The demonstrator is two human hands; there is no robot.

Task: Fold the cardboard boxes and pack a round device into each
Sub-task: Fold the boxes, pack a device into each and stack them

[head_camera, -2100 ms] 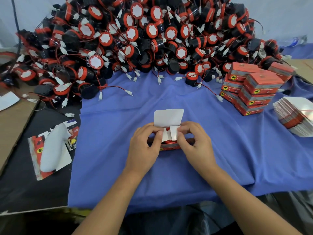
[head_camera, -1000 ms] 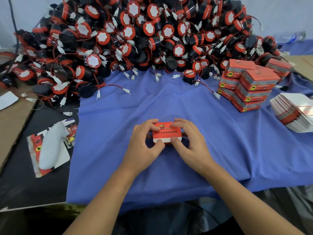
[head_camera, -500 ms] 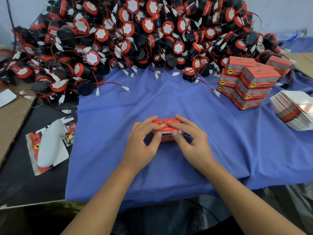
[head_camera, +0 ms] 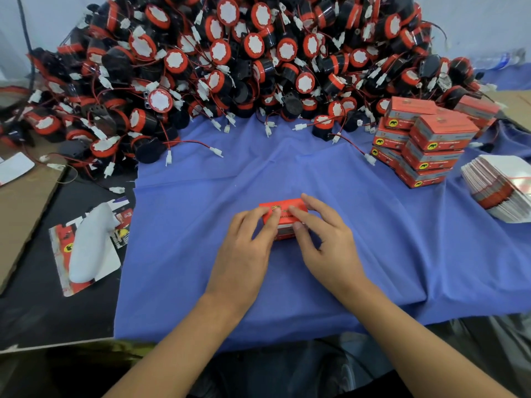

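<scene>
Left hand (head_camera: 247,248) and right hand (head_camera: 326,244) pinch a closed red box (head_camera: 283,206) on blue cloth (head_camera: 373,239), fingers (head_camera: 300,215) pressing its lid; seemingly packed, it next joins the finished boxes (head_camera: 428,145).

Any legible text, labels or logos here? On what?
Red box in the middle: print on lid, too blurred to read.
Stacked boxes: yellow oval logo with white lettering beside it, too small to read.
Card at left: yellow logo, print unreadable.
Nothing legible anywhere.
</scene>
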